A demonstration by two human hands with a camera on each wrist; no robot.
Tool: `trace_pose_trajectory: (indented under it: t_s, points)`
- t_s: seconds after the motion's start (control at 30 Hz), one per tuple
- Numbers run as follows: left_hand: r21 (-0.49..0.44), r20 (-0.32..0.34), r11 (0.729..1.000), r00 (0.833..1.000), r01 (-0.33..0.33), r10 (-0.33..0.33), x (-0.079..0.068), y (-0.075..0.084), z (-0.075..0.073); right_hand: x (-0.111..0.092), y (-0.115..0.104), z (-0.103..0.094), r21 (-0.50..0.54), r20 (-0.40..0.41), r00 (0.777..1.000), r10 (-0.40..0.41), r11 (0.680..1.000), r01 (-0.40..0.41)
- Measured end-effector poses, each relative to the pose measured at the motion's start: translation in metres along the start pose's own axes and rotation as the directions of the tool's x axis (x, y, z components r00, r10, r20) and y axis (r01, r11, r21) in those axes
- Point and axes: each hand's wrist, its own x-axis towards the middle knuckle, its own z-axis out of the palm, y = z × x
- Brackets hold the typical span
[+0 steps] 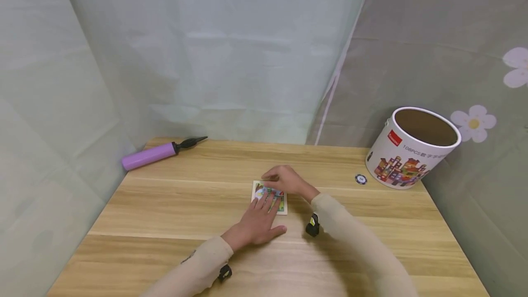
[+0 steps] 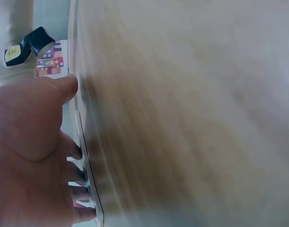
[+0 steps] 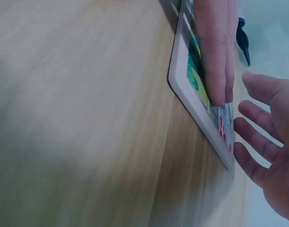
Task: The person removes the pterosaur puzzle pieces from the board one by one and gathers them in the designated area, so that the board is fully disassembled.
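A small square picture board (image 1: 282,211) with a white border and a colourful printed picture lies flat on the table. My left hand (image 1: 257,224) rests on it with fingers straight and spread, the thumb out to the right over the wood. At the board's far edge is my right hand (image 1: 285,179), its fingers loosely bent and nothing visible between them. The right wrist view shows that hand (image 3: 272,127) beside the board (image 3: 197,85), with the left fingers (image 3: 217,61) pressed on the picture. Much of the picture is covered by the hands.
On the wooden table (image 1: 173,214), a purple hand pump (image 1: 149,156) with a black nozzle lies at the back left. A large white printed tub (image 1: 406,155) stands at the back right, with a round black-and-white chip (image 1: 360,179) beside it. Curtains (image 1: 247,58) hang behind the table.
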Motion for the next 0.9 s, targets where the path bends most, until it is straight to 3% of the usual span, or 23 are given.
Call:
trace_pose_trajectory:
  t_s: [0.43,0.9]
  points:
    - [0.045,0.015,0.999,1.000,0.002,-0.002,0.000,0.002,0.000,0.010,-0.006,0.007,0.024,0.069,0.997,0.042,0.999,-0.044]
    - [0.026,-0.007,1.000,1.000,-0.013,0.013,-0.002,0.003,-0.004,0.012,-0.014,0.013,-0.024,0.034,0.991,0.131,0.991,-0.130]
